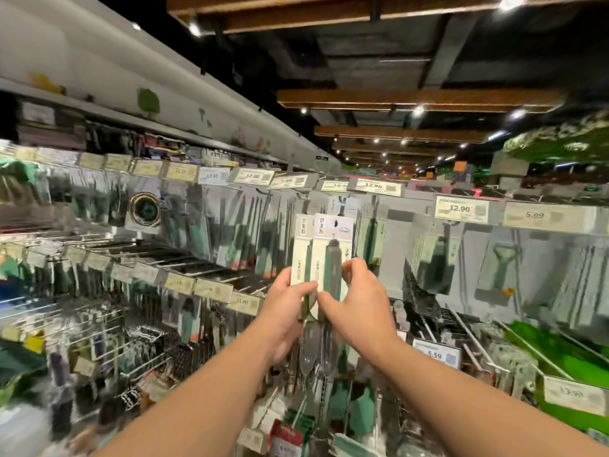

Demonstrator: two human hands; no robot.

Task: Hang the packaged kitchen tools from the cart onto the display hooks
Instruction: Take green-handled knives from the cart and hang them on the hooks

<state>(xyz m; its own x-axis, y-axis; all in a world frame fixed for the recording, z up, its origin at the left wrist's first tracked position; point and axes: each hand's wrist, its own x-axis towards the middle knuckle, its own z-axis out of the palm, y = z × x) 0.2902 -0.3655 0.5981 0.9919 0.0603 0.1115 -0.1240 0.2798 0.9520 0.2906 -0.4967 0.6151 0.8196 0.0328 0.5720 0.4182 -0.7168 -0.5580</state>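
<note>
Two packaged kitchen tools with white cards and green-grey handles are held upright side by side in front of the display. My left hand (287,293) grips the left package (302,245), thumb across its front. My right hand (357,291) pinches the right package (332,239) at its handle. Their hang holes sit just below the upper row of display hooks (342,201), where similar green tools (372,240) hang. The clear lower ends of the packages hang down between my wrists. The cart is out of view.
Rows of hooks with hanging packaged tools fill the wall left and right, with price tags such as 12.90 (460,209) and 5.99 (534,215) on the rails. Long bare hook rods (468,331) jut out at lower right. More packages (286,437) lie below my arms.
</note>
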